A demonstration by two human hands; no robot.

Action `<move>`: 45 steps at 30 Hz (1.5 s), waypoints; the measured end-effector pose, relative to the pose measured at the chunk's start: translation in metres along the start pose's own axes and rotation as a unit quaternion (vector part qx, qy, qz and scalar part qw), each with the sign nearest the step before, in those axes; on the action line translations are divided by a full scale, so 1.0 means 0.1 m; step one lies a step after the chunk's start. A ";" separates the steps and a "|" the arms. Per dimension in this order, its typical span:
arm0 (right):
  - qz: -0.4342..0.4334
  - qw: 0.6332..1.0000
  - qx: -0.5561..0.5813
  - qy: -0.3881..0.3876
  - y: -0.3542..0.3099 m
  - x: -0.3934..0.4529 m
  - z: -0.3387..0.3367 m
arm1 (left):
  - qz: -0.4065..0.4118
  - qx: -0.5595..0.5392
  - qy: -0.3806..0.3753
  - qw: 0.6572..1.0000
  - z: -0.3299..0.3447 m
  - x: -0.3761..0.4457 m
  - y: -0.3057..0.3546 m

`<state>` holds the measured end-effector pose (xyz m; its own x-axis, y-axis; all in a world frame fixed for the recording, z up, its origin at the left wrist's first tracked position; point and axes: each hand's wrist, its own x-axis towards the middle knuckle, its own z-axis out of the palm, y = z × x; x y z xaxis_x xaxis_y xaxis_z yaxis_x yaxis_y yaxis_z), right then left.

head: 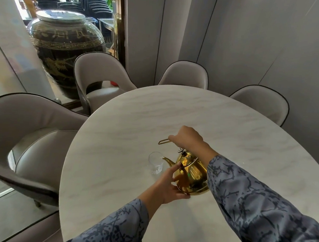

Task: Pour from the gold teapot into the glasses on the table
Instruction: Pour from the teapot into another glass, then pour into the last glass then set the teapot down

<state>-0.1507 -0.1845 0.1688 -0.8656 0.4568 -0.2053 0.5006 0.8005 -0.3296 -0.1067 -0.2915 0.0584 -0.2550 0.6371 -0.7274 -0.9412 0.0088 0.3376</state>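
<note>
A shiny gold teapot hangs tilted to the left over the marble table, its thin spout resting over the rim of a clear glass. My right hand is closed around the wire handle above the lid. My left hand presses flat against the pot's lower left side and base, fingers spread. The glass stands upright just left of the pot. I see only this one glass.
Several beige padded chairs ring the table, one close at the left and another further back. A big dark ceramic jar stands beyond the glass wall at the left. Patterned blue sleeves cover both forearms.
</note>
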 end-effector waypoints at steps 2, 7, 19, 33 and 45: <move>-0.003 1.000 -0.007 -0.005 -0.02 0.01 -0.01 | -0.002 -0.007 -0.005 1.000 0.01 0.01 0.01; -0.013 1.000 -0.019 -0.018 -0.07 0.03 -0.05 | -0.004 -0.017 -0.004 1.000 0.02 0.05 0.01; -0.017 0.998 -0.033 -0.041 -0.17 0.07 -0.11 | -0.004 -0.035 -0.008 0.999 0.07 0.06 0.04; -0.018 0.998 -0.047 -0.044 -0.17 0.11 -0.15 | -0.004 -0.043 -0.004 0.999 0.17 -0.01 0.06; -0.025 0.997 -0.058 -0.040 -0.17 0.13 -0.20 | -0.011 -0.046 -0.006 0.999 0.23 -0.02 0.09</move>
<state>-0.1710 -0.1842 0.1900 -0.8830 0.3864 -0.2665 0.4482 0.8627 -0.2343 -0.1100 -0.2749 0.0764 -0.2322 0.6471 -0.7262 -0.9629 -0.0476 0.2656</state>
